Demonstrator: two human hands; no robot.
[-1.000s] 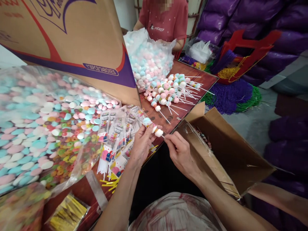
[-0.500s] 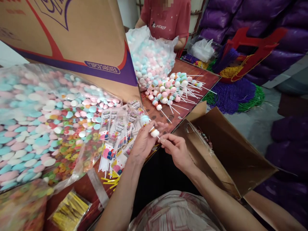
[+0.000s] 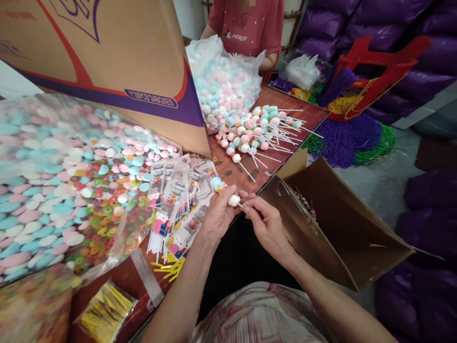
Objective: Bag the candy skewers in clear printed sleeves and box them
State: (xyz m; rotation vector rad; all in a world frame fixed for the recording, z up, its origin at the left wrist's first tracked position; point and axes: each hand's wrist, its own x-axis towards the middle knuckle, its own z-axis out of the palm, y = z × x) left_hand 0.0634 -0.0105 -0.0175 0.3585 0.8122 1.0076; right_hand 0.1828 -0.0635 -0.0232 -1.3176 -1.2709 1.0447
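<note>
My left hand (image 3: 217,210) is closed round a candy skewer (image 3: 234,200) with a white candy at its lower end and a pale blue one at its upper end. The fingers hide most of its middle. My right hand (image 3: 263,215) pinches the white stick that comes out below the white candy. Left of my hands lie printed plastic wrappers (image 3: 175,188) and loose white sticks (image 3: 155,244). Yellow twist ties (image 3: 170,269) lie close to my left forearm. Finished-looking candy skewers (image 3: 250,131) are piled beyond my hands on the dark red table (image 3: 233,174).
Loose pastel candies (image 3: 39,214) and gummy rings (image 3: 103,238) spread over the left side. A large cardboard box (image 3: 107,52) stands behind them. An open carton (image 3: 342,224) sits below the table's right edge. Across the table a person (image 3: 246,28) sits behind a candy bag (image 3: 224,81).
Both hands have shifted slightly right with the skewer. The white candy's lower end now sits closer between the two hands.
</note>
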